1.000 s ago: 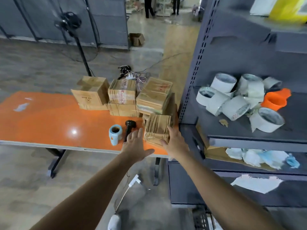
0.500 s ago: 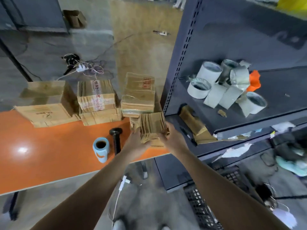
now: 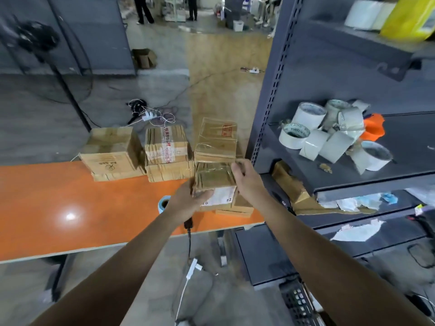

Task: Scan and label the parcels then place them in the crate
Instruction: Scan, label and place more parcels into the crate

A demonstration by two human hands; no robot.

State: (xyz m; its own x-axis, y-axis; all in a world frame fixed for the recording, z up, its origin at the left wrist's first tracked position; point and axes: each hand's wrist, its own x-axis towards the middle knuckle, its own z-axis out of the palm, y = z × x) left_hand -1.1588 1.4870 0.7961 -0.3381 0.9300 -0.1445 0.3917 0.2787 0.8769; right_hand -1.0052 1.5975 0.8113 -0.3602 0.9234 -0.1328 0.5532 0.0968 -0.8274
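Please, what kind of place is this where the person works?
Probably a warehouse packing area: taped cardboard parcels stacked on an orange table, many tape rolls on a metal shelf beside it, and a bare concrete floor.

Glossy orange worktop (image 3: 70, 196). Brown cardboard parcel (image 3: 214, 177), shiny with clear tape; a white paper label (image 3: 221, 196) on the one beneath. Red lettering runs down another brown cardboard box (image 3: 167, 147). Light blue roll (image 3: 163, 203). White tape rolls (image 3: 308, 114) on a dark grey metal shelf (image 3: 301, 168).
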